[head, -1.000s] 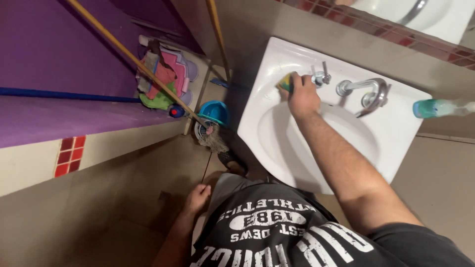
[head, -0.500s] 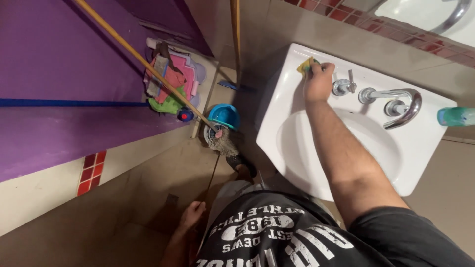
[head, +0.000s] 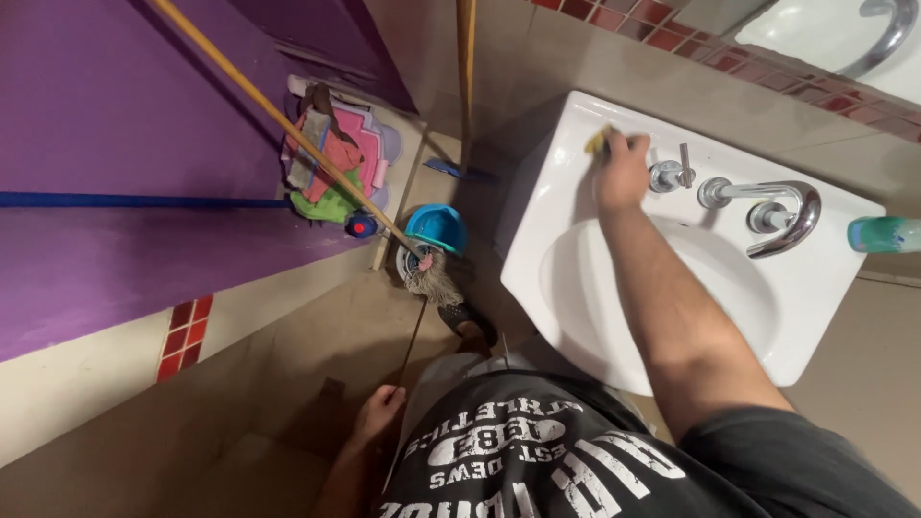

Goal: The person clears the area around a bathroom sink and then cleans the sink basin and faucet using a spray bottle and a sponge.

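My right hand [head: 622,173] presses a yellow sponge [head: 599,141] onto the back left rim of a white washbasin [head: 566,278], just left of the chrome tap handle [head: 669,174]. The sponge is mostly hidden under my fingers. A chrome curved spout [head: 782,206] stands to the right of the handle. My left hand [head: 380,412] hangs beside my hip, low over the tiled floor, fingers loosely curled with nothing in them.
A mop [head: 427,273] with a long wooden handle leans across the purple wall, its head by a blue bucket [head: 434,228]. Coloured cloths [head: 331,153] are piled in the corner. A green bottle [head: 885,234] lies at the basin's right edge. A second wooden pole [head: 466,67] stands behind.
My right hand with the sponge rubbed from beside the tap handle to the basin's back left rim, and now sits slightly lower there. The view shifted a little.
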